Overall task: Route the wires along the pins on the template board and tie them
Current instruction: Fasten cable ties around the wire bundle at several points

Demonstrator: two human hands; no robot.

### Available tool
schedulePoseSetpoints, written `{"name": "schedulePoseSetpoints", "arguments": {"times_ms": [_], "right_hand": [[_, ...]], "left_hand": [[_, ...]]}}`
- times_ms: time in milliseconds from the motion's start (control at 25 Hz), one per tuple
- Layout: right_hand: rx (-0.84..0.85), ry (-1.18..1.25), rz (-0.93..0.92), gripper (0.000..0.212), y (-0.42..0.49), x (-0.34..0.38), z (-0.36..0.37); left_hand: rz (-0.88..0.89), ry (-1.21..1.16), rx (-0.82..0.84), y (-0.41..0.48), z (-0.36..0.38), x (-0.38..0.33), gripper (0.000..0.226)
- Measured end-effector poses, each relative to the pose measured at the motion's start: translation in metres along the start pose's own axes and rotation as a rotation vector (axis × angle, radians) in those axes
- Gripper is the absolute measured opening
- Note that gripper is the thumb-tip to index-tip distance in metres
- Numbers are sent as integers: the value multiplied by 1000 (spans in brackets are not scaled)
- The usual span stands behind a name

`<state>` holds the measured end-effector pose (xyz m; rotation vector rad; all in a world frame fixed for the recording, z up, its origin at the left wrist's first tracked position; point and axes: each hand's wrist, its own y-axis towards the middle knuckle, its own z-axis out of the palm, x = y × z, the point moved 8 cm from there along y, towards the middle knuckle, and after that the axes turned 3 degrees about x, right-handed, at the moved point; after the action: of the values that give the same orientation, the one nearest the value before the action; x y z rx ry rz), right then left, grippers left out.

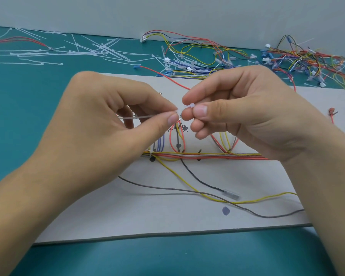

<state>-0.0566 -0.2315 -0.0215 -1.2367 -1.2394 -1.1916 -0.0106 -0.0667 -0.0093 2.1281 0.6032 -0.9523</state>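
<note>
A grey template board (167, 216) lies on the teal table with a bundle of red, yellow, white and purple wires (207, 155) routed along dark pins. Above its middle, my left hand (100, 124) pinches the strap of a white cable tie (135, 117) between thumb and forefinger. My right hand (237, 112) pinches the tie's small head (190, 106) between thumb and forefinger. The fingertips of both hands nearly touch. Loose yellow, grey and black wires (207, 194) trail across the board's near half. My hands hide the wire loops below them in part.
Several loose white cable ties (92, 50) are scattered at the back left of the table. Tangled spare wire harnesses (307, 58) with connectors lie along the back right by the white wall. A blue-grey dot (225, 210) marks the board's front part.
</note>
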Motion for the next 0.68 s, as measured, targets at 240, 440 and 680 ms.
{"name": "schedulePoseSetpoints", "arguments": {"times_ms": [240, 440, 680], "right_hand": [[-45, -77, 8, 13, 1, 0, -2], [-41, -122, 7, 11, 0, 1, 0], [-60, -160, 32, 12, 1, 0, 2]], "left_hand": [[112, 210, -15, 3, -7, -10, 16], [98, 195, -26, 3, -6, -5, 11], [55, 207, -56, 3, -8, 1, 9]]}}
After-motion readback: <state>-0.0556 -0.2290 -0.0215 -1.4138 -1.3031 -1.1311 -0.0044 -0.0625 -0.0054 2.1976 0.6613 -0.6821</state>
